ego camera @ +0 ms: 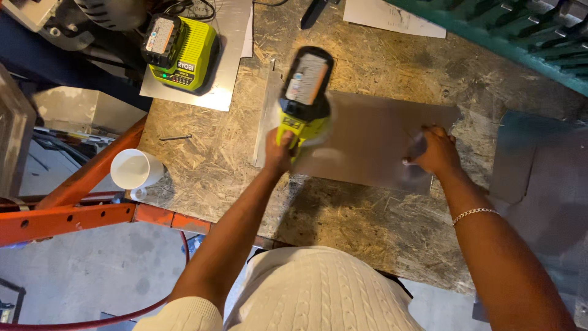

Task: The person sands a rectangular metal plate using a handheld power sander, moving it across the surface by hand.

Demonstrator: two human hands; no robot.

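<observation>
On the chipboard worktop (202, 165), a grey metal sheet (373, 138) lies flat near the centre, its long edges running from 9 o'clock to 3 o'clock. The left hand (278, 150) is clamped around the grip of a yellow-green cordless power tool (304, 101), which stands over the sheet's 9 o'clock end with its black battery pack uppermost; the tool and hand are motion-blurred, so what kind of tool it is cannot be told. The right hand (436, 152) presses down on the sheet toward its 3 o'clock edge, fingers curled together on the metal; it may pinch a small pale item, but blur hides it.

At 10 o'clock from the tool sits a matching battery charger (180, 52) with a battery docked, on a second pale metal sheet (233, 37). A white mug (133, 170) stands at the worktop's 8 o'clock edge, just beside an orange steel frame (79, 208). A loose screw (176, 138) lies between mug and sheet.

As a judgement, the risks are 2: the sheet is held only by the right hand, so the tool's push could skid or spin it and draw a sharp edge across the fingers; and the mug, so near the edge, could be shaken off by vibration.
</observation>
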